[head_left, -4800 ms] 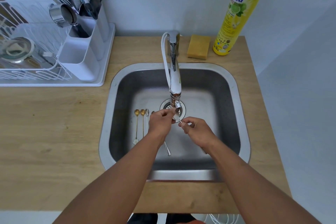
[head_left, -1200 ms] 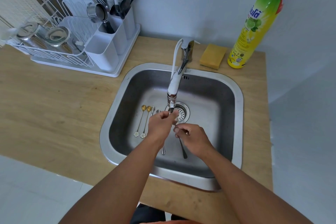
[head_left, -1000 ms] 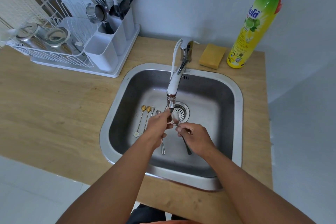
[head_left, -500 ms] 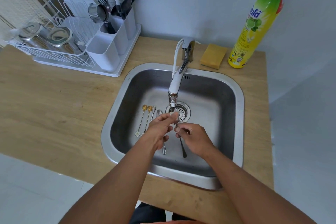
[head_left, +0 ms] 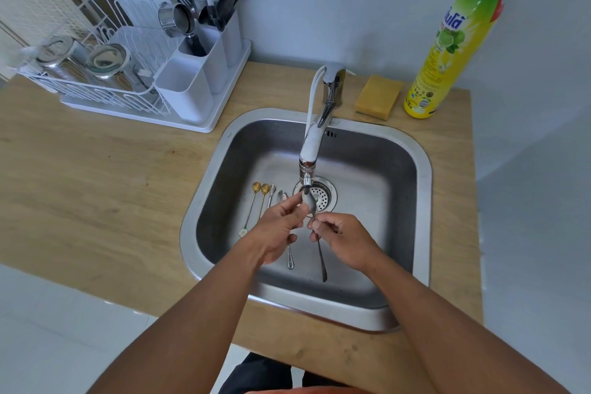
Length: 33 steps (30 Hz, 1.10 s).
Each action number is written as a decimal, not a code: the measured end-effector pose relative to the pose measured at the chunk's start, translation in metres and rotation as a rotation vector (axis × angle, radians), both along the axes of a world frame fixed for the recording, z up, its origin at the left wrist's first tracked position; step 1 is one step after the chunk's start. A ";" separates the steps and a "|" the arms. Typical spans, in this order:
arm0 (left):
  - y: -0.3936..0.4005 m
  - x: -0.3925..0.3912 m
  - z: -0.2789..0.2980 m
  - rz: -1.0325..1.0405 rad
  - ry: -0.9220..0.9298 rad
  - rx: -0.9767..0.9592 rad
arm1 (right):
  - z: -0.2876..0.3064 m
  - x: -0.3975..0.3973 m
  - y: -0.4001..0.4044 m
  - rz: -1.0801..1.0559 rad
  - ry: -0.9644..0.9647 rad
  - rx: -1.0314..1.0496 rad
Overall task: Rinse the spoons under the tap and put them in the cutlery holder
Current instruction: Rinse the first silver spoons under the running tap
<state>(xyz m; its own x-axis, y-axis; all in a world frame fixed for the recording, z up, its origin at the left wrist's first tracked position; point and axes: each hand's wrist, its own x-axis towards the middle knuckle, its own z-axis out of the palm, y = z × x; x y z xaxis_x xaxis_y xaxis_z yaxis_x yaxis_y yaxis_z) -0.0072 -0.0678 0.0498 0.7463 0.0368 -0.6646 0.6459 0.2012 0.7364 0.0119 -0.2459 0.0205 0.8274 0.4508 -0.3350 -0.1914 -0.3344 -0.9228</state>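
Wooden counter (head_left: 96, 169) surrounds a steel sink (head_left: 422, 189). Left hand (head_left: 275, 230), fingers curled, rubs the bowl of a spoon (head_left: 309, 201) directly beneath the tap (head_left: 311, 144). Right hand (head_left: 343, 238) pinches the spoon's handle between thumb and fingertips.

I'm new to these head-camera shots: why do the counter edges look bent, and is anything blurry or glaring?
Head view: the wide lens bows the wooden counter and leans the soap bottle; the jars in the rack look smeared; soft light, mild glare on the tap and sink rim.
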 end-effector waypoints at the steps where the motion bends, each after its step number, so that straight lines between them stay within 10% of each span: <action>1: 0.000 0.000 0.001 -0.039 -0.006 0.015 | 0.000 -0.001 0.000 -0.001 0.002 0.007; 21: -0.010 0.013 0.002 0.203 0.034 0.043 | -0.001 -0.006 0.007 0.010 -0.058 -0.036; 33: -0.016 -0.003 -0.017 0.105 -0.249 0.420 | -0.009 -0.007 0.012 -0.043 -0.037 -0.132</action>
